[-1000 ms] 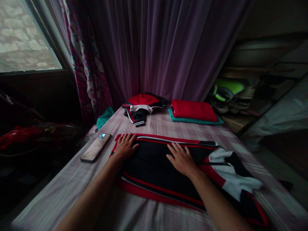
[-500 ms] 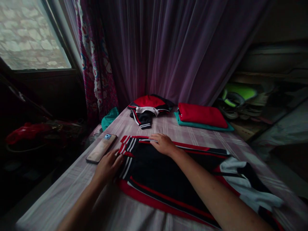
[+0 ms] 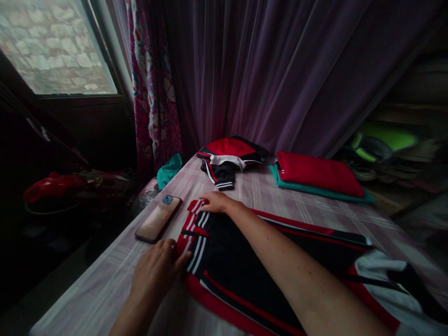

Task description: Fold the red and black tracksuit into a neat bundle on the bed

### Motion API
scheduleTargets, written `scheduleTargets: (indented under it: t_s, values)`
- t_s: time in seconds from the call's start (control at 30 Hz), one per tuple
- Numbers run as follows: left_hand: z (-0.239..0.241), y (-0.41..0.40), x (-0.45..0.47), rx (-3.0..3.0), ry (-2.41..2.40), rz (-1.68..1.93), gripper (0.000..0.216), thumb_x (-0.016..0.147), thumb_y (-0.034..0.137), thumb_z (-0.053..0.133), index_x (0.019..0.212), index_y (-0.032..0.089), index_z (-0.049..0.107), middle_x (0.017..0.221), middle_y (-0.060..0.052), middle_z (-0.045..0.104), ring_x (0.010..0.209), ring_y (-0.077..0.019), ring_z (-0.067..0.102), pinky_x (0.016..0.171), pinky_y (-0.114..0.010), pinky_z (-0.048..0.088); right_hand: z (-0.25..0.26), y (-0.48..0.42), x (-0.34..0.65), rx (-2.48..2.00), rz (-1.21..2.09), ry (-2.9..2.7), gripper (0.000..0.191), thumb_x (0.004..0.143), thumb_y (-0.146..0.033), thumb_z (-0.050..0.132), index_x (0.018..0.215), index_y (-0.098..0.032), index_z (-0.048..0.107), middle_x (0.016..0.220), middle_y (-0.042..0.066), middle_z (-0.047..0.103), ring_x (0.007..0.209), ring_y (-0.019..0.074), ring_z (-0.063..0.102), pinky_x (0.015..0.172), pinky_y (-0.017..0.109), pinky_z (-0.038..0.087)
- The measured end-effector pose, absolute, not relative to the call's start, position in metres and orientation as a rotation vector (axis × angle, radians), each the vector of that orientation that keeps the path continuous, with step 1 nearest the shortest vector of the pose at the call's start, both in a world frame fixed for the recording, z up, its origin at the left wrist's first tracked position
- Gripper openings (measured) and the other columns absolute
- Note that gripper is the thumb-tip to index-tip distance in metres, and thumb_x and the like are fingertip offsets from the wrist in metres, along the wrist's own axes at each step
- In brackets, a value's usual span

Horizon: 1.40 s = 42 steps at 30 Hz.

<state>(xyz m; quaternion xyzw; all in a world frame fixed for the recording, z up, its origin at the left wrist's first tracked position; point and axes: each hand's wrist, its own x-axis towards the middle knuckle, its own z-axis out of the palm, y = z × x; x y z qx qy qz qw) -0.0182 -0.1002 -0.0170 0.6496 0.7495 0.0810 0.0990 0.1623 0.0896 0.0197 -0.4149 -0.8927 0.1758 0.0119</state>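
A dark tracksuit garment (image 3: 245, 261) with red and white piping lies flat on the bed, a red layer showing along its near edge. Its striped cuffs (image 3: 198, 247) point left, and a white part lies at its right end. My left hand (image 3: 156, 268) rests at the near cuff, thumb on the stripes and apart from the bent forefinger. At the far cuff, my right hand (image 3: 215, 202) has its fingers closed on the fabric's edge. Just left of the cuffs is a phone (image 3: 157, 220), back side up.
A red and black striped garment (image 3: 229, 156) lies crumpled at the back of the bed (image 3: 87, 294). Folded red cloth (image 3: 318, 173) sits on teal cloth (image 3: 325, 191) at back right. Purple curtains (image 3: 280, 84) hang behind; a teal bundle (image 3: 170, 170) lies at the left edge.
My right hand has slid left along the garment's far edge to the cuff. My left hand has moved slightly nearer me along the cuffs. The view has shifted left.
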Motion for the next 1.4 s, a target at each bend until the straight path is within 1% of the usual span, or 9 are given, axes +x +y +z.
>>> scheduleTargets:
  t_s: [0.13, 0.3, 0.53, 0.73, 0.83, 1.0, 1.13, 1.27, 1.4]
  values:
    - [-0.011, -0.102, -0.020, 1.871, 2.165, 0.164, 0.042, 0.076, 0.068, 0.057, 0.087, 0.028, 0.062, 0.097, -0.008, 0.072, 0.092, -0.0286, 0.068, 0.075, -0.037, 0.046, 0.019, 0.093, 0.158, -1.289, 0.573, -2.805, 0.054, 0.079, -0.035, 0.073, 0.131, -0.025, 0.063, 0.121, 0.003, 0.073, 0.107, 0.0206, 0.067, 0.084, 0.024, 0.048]
    - [-0.004, -0.102, -0.016, 1.805, 2.158, 0.081, 0.038, 0.075, 0.063, 0.061, 0.086, 0.027, 0.059, 0.097, -0.008, 0.072, 0.090, -0.0274, 0.067, 0.071, -0.034, 0.044, 0.028, 0.092, 0.163, -1.145, 0.489, -2.894, 0.033, 0.080, -0.035, 0.070, 0.110, -0.023, 0.073, 0.104, 0.003, 0.076, 0.096, 0.0205, 0.068, 0.073, 0.023, 0.045]
    - [-0.008, -0.109, -0.016, 1.727, 2.114, 0.222, 0.053, 0.076, 0.057, 0.063, 0.118, 0.025, 0.053, 0.111, -0.009, 0.071, 0.095, -0.0274, 0.068, 0.074, -0.034, 0.047, 0.055, 0.075, 0.204, -1.141, 0.360, -2.754, 0.023, 0.083, -0.029, 0.066, 0.104, -0.023, 0.072, 0.101, 0.002, 0.075, 0.092, 0.0185, 0.067, 0.072, 0.024, 0.042]
    - [0.000, -0.111, -0.008, 1.773, 2.100, 0.326, 0.033, 0.076, 0.055, 0.059, 0.084, 0.022, 0.059, 0.091, -0.005, 0.069, 0.079, -0.0217, 0.064, 0.066, -0.030, 0.046, 0.070, 0.048, 0.233, -1.162, -0.033, -2.735, 0.035, 0.088, -0.031, 0.064, 0.122, -0.022, 0.063, 0.107, 0.008, 0.070, 0.096, 0.0220, 0.063, 0.082, 0.029, 0.041]
    - [0.017, -0.118, 0.012, 1.802, 2.056, 0.548, 0.027, 0.078, 0.045, 0.058, 0.093, 0.023, 0.059, 0.087, -0.001, 0.070, 0.078, -0.0199, 0.065, 0.065, -0.028, 0.046, 0.075, 0.041, 0.255, -1.122, -0.209, -2.742, 0.031, 0.090, -0.028, 0.062, 0.120, -0.020, 0.063, 0.103, 0.010, 0.069, 0.094, 0.0227, 0.060, 0.082, 0.031, 0.040]
    - [0.050, -0.130, 0.074, 1.963, 1.877, 0.822, 0.038, 0.080, 0.031, 0.058, 0.117, 0.027, 0.050, 0.094, 0.000, 0.075, 0.082, -0.0196, 0.070, 0.071, -0.028, 0.050, 0.070, 0.034, 0.317, -1.113, -0.427, -2.644, 0.019, 0.093, -0.029, 0.059, 0.102, -0.016, 0.069, 0.090, 0.011, 0.068, 0.086, 0.0220, 0.058, 0.078, 0.031, 0.037]
    - [0.057, -0.131, 0.138, 2.224, 1.655, 0.671, 0.042, 0.081, 0.022, 0.058, 0.122, 0.025, 0.047, 0.094, -0.004, 0.075, 0.084, -0.0214, 0.071, 0.074, -0.031, 0.053, 0.048, 0.025, 0.379, -1.085, -0.447, -2.515, 0.023, 0.095, -0.031, 0.057, 0.106, -0.017, 0.071, 0.086, 0.009, 0.070, 0.083, 0.0213, 0.059, 0.077, 0.031, 0.038]
    - [0.050, -0.131, 0.193, 2.393, 1.445, 0.420, 0.039, 0.081, 0.016, 0.057, 0.119, 0.021, 0.050, 0.104, -0.008, 0.074, 0.097, -0.0238, 0.070, 0.081, -0.032, 0.053, 0.020, 0.011, 0.434, -1.096, -0.430, -2.477, 0.023, 0.091, -0.015, 0.056, 0.104, -0.020, 0.074, 0.092, 0.008, 0.074, 0.089, 0.0212, 0.061, 0.083, 0.032, 0.041]
    - [0.043, -0.132, 0.227, 2.471, 1.331, 0.176, 0.031, 0.086, 0.016, 0.051, 0.116, 0.018, 0.054, 0.105, -0.010, 0.073, 0.098, -0.0246, 0.069, 0.082, -0.033, 0.054, -0.005, -0.002, 0.461, -1.183, -0.455, -2.507, 0.028, 0.089, -0.008, 0.053, 0.103, -0.018, 0.074, 0.096, 0.008, 0.075, 0.091, 0.0216, 0.063, 0.084, 0.032, 0.043]
